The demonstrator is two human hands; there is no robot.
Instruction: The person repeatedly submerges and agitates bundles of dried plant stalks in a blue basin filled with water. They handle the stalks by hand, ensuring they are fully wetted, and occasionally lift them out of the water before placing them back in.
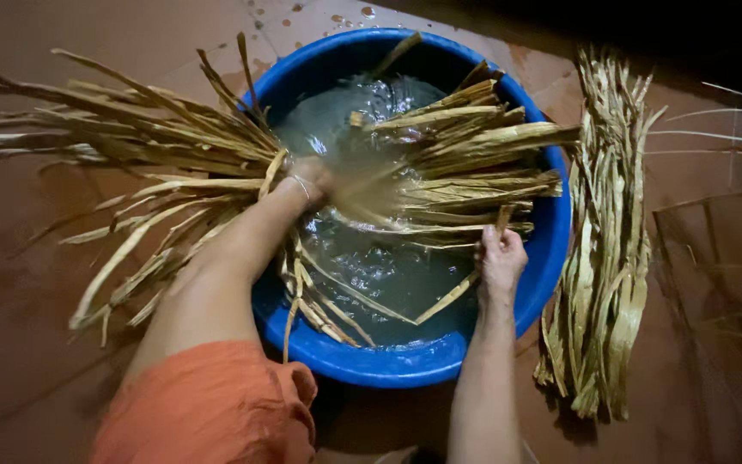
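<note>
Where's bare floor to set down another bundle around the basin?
Bare floor lies at lower left, below the strips the left hand grips, and between basin and the pile. The basin is crowded; the right hand holds strips there.

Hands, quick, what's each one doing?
Left hand: closed around the dried strips in the blue tub.
Right hand: closed, pinching one strip.

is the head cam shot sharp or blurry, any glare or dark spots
Head view: left hand and the strips it grips are motion-blurred; right hand is sharper; glints on the water in the blue tub; top right corner dark; wide-lens bending at edges.
</note>
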